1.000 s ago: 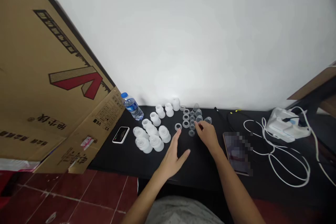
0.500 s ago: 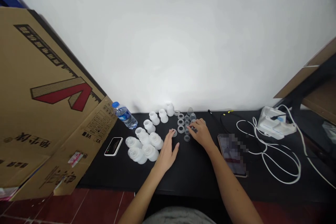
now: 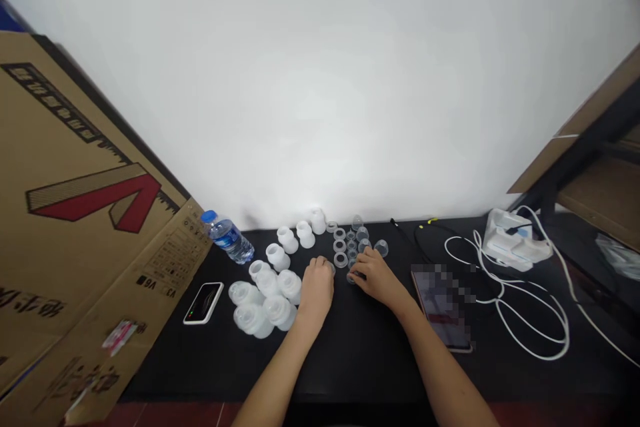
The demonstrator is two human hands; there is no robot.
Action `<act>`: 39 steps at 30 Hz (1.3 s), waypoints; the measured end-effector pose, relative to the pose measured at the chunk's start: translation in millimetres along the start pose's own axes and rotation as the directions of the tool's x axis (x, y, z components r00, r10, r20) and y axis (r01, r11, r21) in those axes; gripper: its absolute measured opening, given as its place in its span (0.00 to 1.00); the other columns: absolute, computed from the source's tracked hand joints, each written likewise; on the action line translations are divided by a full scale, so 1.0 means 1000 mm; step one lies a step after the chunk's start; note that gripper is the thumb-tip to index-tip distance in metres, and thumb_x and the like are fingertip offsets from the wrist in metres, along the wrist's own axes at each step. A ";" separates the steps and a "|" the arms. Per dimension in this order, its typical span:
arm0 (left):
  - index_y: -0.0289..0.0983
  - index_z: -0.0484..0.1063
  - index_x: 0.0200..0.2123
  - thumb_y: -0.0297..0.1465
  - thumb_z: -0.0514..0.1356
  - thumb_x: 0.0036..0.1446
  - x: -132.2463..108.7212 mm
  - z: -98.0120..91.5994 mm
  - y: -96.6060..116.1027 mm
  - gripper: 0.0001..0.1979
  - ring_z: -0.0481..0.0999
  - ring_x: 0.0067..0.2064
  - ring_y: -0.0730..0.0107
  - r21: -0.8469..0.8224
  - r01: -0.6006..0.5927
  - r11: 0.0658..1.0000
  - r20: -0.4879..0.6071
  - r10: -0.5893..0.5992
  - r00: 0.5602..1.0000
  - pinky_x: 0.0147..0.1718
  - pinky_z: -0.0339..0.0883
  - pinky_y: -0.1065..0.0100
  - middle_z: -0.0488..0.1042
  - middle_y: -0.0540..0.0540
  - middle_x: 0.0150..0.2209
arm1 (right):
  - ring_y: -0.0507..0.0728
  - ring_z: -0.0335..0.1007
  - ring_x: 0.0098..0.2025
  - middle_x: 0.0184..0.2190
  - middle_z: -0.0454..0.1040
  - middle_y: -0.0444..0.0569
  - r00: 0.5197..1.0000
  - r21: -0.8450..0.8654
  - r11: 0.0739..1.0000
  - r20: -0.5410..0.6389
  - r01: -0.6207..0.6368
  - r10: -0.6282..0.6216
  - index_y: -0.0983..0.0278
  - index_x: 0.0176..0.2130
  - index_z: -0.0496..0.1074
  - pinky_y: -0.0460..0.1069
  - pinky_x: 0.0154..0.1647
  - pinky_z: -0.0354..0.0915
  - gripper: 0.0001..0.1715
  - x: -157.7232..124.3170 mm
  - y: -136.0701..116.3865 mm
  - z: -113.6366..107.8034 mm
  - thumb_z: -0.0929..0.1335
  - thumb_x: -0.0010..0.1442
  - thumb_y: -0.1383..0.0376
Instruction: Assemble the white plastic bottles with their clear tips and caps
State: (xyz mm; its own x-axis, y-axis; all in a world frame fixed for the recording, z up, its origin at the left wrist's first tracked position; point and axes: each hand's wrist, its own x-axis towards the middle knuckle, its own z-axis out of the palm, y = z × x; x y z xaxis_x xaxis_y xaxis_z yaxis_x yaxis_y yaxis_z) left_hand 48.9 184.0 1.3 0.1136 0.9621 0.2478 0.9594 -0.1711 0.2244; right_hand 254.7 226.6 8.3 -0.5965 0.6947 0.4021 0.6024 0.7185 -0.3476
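Note:
My left hand (image 3: 317, 285) is closed, fingers curled down over a translucent ring (image 3: 333, 269), whose edge shows beside the fingertips. With thumb and fingertips together, my right hand (image 3: 376, 276) pinches a small clear nipple-like piece (image 3: 351, 277) low on the table, partly covered by the fingers. Between and beyond the hands lie a column of translucent rings (image 3: 341, 259) and a column of small clear pieces (image 3: 351, 245). Several clear dome caps (image 3: 381, 248) sit behind my right hand. On the left stand white open-necked bottles (image 3: 277, 257) and white bottles with clear domed tops (image 3: 279, 311).
A water bottle (image 3: 227, 237) and a white-framed device (image 3: 203, 303) stand left, beside a large cardboard box (image 3: 95, 213). To the right lie a phone (image 3: 440, 307), a white cable (image 3: 563, 320) and a white charger unit (image 3: 515, 240). The wall (image 3: 320, 80) closes off the back.
My left hand has gone from outstretched fingers to curled over a ring. My right hand has drawn nearer to me, uncovering a dome cap on its right. The camera view has shifted slightly.

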 end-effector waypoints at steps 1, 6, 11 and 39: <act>0.37 0.75 0.40 0.21 0.56 0.68 0.003 -0.002 0.001 0.09 0.77 0.49 0.49 -0.010 0.004 1.000 -0.019 -0.004 1.000 0.50 0.74 0.50 0.76 0.38 0.45 | 0.64 0.73 0.45 0.35 0.79 0.50 1.000 0.018 1.000 -0.008 -0.009 0.009 0.61 0.37 0.83 0.58 0.51 0.69 0.04 0.000 -0.001 0.001 0.77 0.66 0.70; 0.39 0.70 0.48 0.26 0.54 0.74 0.017 -0.005 0.009 0.06 0.76 0.59 0.50 -0.341 -0.036 0.940 -0.225 -0.045 0.973 0.57 0.74 0.49 0.74 0.37 0.54 | 0.58 0.79 0.36 0.34 0.81 0.48 0.993 0.161 0.980 0.008 -0.119 0.119 0.63 0.40 0.81 0.49 0.39 0.69 0.04 -0.002 -0.007 0.010 0.74 0.68 0.71; 0.41 0.72 0.45 0.40 0.56 0.76 0.021 0.008 0.015 0.10 0.81 0.55 0.55 -0.679 -0.057 0.732 -0.222 -0.130 0.966 0.54 0.76 0.54 0.74 0.36 0.60 | 0.59 0.82 0.34 0.33 0.84 0.49 0.988 0.201 0.968 0.066 -0.150 0.139 0.63 0.40 0.81 0.48 0.37 0.70 0.05 -0.002 -0.010 0.014 0.73 0.67 0.71; 0.39 0.67 0.35 0.49 0.63 0.69 0.030 0.009 0.021 0.20 0.89 0.46 0.55 -0.829 0.202 -0.522 0.388 -0.274 0.880 0.51 0.78 0.57 0.87 0.38 0.44 | 0.56 0.79 0.20 0.25 0.83 0.41 0.875 0.905 -0.020 0.417 -0.425 0.246 0.58 0.42 0.65 0.44 0.14 0.71 0.25 0.007 -0.028 -0.006 0.78 0.64 0.48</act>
State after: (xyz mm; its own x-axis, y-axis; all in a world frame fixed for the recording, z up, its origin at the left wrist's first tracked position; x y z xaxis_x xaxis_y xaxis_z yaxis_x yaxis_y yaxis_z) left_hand 74.5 211.2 5.0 -0.0631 0.9759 -0.2087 -0.6919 0.1079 0.7138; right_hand 236.2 211.2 25.9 -0.5949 0.7991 -0.0867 -0.2380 -0.2781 -0.9306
